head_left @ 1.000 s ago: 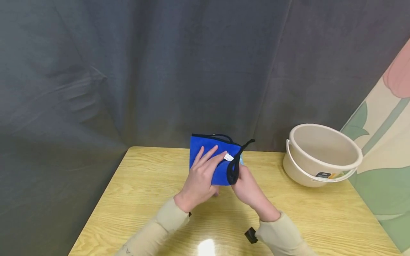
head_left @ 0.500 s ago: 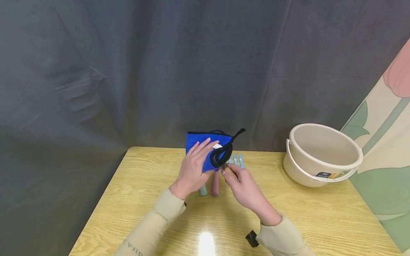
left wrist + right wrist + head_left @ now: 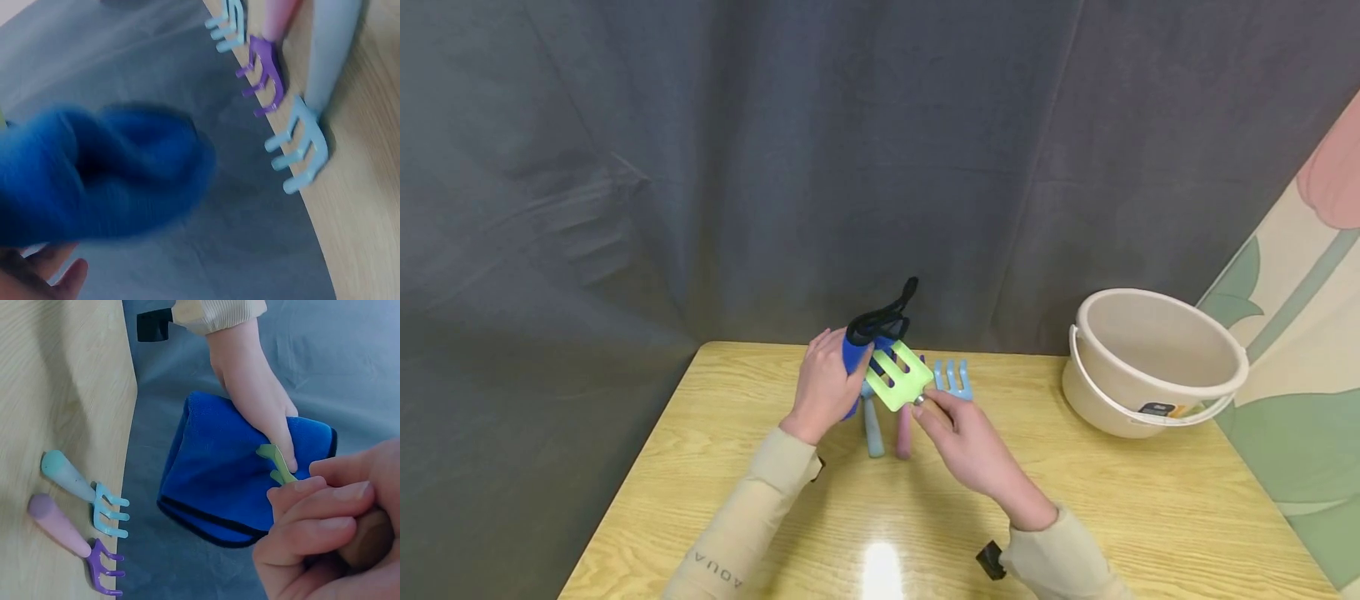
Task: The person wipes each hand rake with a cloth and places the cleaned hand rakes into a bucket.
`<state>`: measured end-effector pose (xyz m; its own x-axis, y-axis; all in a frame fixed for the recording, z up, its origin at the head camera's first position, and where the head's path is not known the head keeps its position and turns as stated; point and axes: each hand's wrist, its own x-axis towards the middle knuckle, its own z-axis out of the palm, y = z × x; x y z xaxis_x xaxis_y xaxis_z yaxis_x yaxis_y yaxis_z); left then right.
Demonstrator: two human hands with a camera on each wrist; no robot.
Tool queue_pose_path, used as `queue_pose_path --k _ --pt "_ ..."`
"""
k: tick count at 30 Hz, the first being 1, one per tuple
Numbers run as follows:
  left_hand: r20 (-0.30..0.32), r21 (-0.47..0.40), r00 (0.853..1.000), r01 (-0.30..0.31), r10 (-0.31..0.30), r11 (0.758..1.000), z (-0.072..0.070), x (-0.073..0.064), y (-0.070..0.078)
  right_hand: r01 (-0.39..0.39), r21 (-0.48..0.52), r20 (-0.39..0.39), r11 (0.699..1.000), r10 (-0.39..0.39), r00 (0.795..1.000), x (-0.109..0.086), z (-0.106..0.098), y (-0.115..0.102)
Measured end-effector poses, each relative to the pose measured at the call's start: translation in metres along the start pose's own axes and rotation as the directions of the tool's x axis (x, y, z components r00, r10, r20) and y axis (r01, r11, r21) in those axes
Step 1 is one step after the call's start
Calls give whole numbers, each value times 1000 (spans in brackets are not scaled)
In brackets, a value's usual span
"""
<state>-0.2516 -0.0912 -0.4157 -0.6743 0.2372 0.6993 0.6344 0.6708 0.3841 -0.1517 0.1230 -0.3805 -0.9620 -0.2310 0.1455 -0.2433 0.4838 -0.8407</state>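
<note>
My left hand (image 3: 827,383) holds a folded blue cloth (image 3: 215,459) with black edging, its thumb lying on top in the right wrist view. A bundled black cord (image 3: 880,323) hangs on the cloth. My right hand (image 3: 973,450) grips the wooden handle (image 3: 369,540) of a small hand rake with a lime-green head (image 3: 912,387). The green tines meet the cloth by my left thumb. Below lie a light-blue rake with a blue-grey handle (image 3: 874,429) and a purple rake with a pink handle (image 3: 903,433). Another light-blue rake (image 3: 964,385) is partly hidden by my right hand.
A beige bucket (image 3: 1093,396) with a white carrying handle stands at the right rear of the wooden table (image 3: 737,417). Dark grey curtain (image 3: 865,167) hangs behind the table's back edge. A wall with painted flowers (image 3: 1300,417) borders the right side.
My left hand has moved left, and the cloth, earlier spread over the tools, is now folded in on itself. The green rake head has come into view. My right hand has barely shifted.
</note>
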Motion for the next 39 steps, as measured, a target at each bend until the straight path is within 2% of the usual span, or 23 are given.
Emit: queue_pose_path --k 6,11,15,21,26,31,35,39 --pt "56 -72 995 -80 84 994 -1 -1 13 20 1 2 1000 -20 1000 3 -3 -3" --pt "39 -80 990 -134 137 988 -4 -1 22 -12 30 36 999 11 999 4 -6 -3" --pt "42 -73 979 -198 201 977 -3 -3 33 -11 34 29 999 10 1000 5 -6 -3" --pt "64 -95 966 -246 252 965 -1 -10 52 -5 71 3 997 4 1000 8 -5 -2" --pt "67 -75 944 -319 324 945 2 -13 61 -5 74 -28 997 7 1000 10 -6 2" --pt "24 -84 931 -360 363 929 4 -12 60 9 53 -52 999 -6 999 8 -8 0" --pt "20 -89 918 -394 397 915 4 -9 55 43 21 -85 999 -41 996 6 -8 -2" --pt "24 -107 919 -390 394 915 3 -4 50 73 7 -90 997 -72 993 5 -7 -2"
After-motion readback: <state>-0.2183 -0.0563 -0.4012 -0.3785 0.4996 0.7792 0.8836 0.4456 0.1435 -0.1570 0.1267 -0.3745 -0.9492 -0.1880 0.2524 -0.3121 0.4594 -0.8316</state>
